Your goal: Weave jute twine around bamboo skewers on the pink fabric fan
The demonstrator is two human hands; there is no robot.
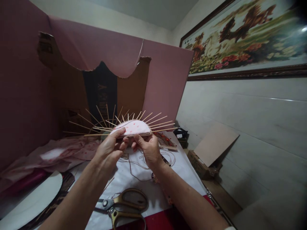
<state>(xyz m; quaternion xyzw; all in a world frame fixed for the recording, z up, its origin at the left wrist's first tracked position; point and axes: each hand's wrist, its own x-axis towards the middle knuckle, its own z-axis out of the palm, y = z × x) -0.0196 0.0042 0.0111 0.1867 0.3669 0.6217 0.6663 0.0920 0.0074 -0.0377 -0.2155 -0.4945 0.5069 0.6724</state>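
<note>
A half-round pad point(134, 127) covered in white cloth with pink dots is held up over the table, its flat edge toward me. Thin wooden sticks point(157, 122) fan out from behind its curved edge. My left hand point(112, 144) grips the pad's left end, thumb on top of the cloth and fingers beneath. At the right part of the flat edge, my right hand point(148, 147) pinches the pad between thumb and fingers. Brown cord point(130, 167) hangs below the hands and loops on the white table cover point(124, 182).
Large scissors point(124, 204) with gold handles lie at the near edge. Dotted pink cloth point(72, 151) and a white half-round board point(35, 198) are on the left. Torn cardboard point(130, 92) stands behind; boxes point(199, 164) sit to the right.
</note>
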